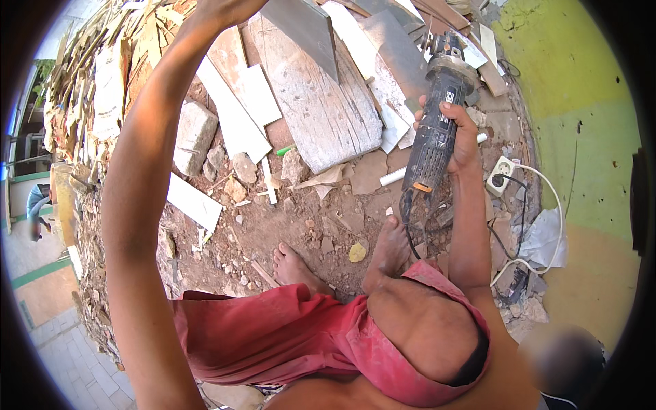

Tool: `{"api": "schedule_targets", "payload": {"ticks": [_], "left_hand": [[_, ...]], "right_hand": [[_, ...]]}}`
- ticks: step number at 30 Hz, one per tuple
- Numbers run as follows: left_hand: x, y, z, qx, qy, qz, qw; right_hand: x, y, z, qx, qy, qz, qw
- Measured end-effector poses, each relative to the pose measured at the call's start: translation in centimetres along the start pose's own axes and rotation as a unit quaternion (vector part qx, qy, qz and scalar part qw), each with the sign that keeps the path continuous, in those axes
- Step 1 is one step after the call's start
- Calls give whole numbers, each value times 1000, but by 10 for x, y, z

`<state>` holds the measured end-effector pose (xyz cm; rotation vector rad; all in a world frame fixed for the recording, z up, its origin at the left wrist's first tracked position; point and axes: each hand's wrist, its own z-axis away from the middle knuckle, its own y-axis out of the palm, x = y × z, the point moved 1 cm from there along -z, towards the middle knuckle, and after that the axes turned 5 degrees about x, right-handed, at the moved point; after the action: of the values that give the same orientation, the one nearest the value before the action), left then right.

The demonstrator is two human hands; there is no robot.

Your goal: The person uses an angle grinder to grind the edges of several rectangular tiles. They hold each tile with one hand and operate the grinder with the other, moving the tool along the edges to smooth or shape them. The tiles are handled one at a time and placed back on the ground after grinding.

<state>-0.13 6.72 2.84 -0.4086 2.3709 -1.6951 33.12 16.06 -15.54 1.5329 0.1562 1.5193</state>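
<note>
My right hand (463, 137) is wrapped round the body of a black angle grinder (437, 130), thumb on its upper face. The grinder's head points away from me, and its cable hangs down from the rear end. At the top edge my left hand (229, 8) meets a dark grey tile (304, 34) and seems to grip it; its fingers run out of the picture. That tile is tilted up over a worn, pale wooden board (321, 116), which lies in front of my feet.
White tile strips (236, 113), a concrete block (195, 140) and rubble surround the board. At the right, a white power strip (502, 174) with cables lies by a green and yellow wall (581, 137). Splintered wood (89, 82) is heaped at the left. A person (37, 205) is at the far left.
</note>
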Motion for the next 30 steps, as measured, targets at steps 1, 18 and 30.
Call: {"api": "schedule_targets", "payload": {"ticks": [1, 18, 30], "left_hand": [[-2, 2, 0, -25, 14, -3, 1000], [-9, -30, 34, 72, -17, -21, 997], [33, 20, 80, -228, -195, 554, 777]], "right_hand": [[-1, 2, 1, 21, -13, -47, 999], [-6, 16, 11, 115, -91, -220, 964], [30, 60, 0, 245, -123, -259, 926]]}}
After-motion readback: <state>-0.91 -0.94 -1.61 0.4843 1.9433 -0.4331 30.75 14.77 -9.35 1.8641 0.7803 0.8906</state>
